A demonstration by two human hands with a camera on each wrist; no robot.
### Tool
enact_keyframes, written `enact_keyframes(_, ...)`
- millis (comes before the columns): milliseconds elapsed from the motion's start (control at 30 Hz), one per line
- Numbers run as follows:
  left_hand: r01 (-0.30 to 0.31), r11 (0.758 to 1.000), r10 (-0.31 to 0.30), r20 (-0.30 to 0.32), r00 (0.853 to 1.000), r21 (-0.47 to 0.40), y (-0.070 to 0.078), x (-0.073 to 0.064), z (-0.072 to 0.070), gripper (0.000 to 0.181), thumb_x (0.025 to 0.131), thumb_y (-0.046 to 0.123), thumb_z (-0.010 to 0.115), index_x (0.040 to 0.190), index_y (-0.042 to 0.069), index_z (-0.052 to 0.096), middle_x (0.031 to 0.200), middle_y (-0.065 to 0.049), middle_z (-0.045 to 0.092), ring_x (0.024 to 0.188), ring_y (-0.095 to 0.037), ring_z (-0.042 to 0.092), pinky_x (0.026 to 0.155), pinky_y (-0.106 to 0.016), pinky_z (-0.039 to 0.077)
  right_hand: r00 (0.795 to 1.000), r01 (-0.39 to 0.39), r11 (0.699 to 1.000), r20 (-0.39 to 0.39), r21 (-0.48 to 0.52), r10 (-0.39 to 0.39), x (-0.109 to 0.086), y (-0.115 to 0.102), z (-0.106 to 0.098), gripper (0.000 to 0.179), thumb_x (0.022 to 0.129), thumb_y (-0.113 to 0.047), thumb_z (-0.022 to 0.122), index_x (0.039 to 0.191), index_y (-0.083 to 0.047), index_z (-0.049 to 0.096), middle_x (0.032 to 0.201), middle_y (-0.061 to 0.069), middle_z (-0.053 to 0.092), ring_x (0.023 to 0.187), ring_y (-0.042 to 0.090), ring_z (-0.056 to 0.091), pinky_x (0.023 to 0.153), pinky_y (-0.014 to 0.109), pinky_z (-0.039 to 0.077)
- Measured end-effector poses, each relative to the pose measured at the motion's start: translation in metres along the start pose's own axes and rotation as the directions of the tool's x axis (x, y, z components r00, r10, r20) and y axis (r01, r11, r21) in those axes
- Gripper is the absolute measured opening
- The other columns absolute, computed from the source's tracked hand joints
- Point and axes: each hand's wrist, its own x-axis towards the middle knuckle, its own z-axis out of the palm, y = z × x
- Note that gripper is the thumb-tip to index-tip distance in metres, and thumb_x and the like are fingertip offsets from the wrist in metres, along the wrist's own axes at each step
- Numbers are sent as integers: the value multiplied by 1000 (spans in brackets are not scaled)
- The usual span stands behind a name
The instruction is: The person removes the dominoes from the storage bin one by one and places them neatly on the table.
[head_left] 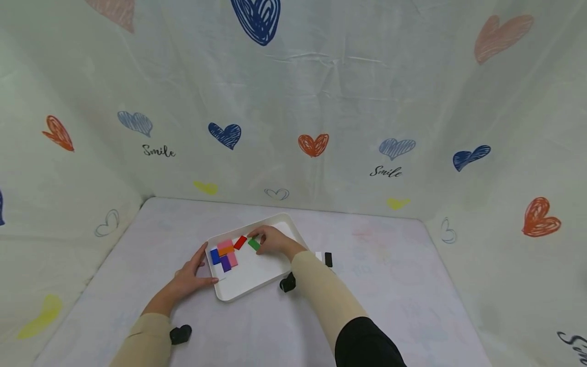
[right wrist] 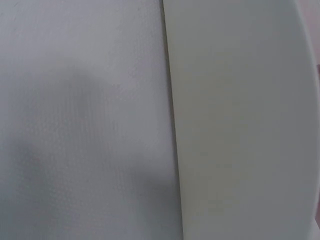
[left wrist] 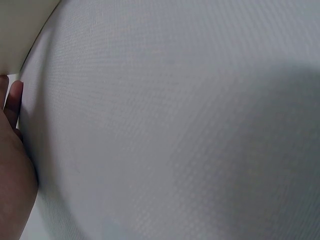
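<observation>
A white rectangular tray (head_left: 249, 285) lies at a slant on the table, with several small coloured blocks inside. At its left end my left hand (head_left: 187, 279) touches the rim with fingers and thumb spread apart. Over the tray, my right hand (head_left: 274, 239) pinches a green block (head_left: 254, 244) between thumb and fingers. Just left of that is a tilted red block (head_left: 240, 242). Pink (head_left: 225, 244), orange (head_left: 225, 251), blue (head_left: 215, 256) and purple (head_left: 225, 263) blocks are grouped at the left end. The left wrist view catches part of the left hand (left wrist: 15, 175) beside the tray wall (left wrist: 25, 30).
A pale cloth covers the table (head_left: 390, 295). Behind it hangs a white curtain (head_left: 348, 102) printed with hearts. A dark object (head_left: 328, 259) shows beyond the right forearm. The tray's outer wall (right wrist: 240, 120) fills much of the right wrist view.
</observation>
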Motion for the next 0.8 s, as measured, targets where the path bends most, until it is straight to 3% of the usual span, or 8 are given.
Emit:
enact_keyframes(200, 11, 1000, -11, 5, 1000, -11, 1, 0, 0, 119, 76, 45, 80, 157, 23, -4, 157, -25, 17, 136, -48, 26, 99, -78, 7, 999, 13, 998, 33, -61, -11, -2, 1, -1, 52, 75, -3, 83, 122, -20, 69, 100, -9, 57, 85, 12, 51, 73, 20, 47)
enact_keyframes(400, 13, 1000, -13, 8, 1000, -9, 2, -1, 0, 119, 76, 47, 80, 157, 23, -4, 157, -26, 17, 135, -49, 26, 99, -77, 15, 996, 53, 994, 72, -98, -46, -3, 5, -2, 51, 74, -6, 85, 120, -20, 70, 93, -8, 57, 82, 11, 50, 71, 20, 45)
enact_keyframes(800, -2, 1000, 2, -2, 1000, 4, 1, -2, 1, 119, 78, 45, 79, 157, 21, -7, 156, -28, 15, 134, -50, 26, 99, -77, 12, 993, 95, 995, 77, -7, -94, -16, 1, -10, 47, 74, -8, 85, 118, -18, 72, 90, -3, 57, 78, 11, 51, 67, 20, 46)
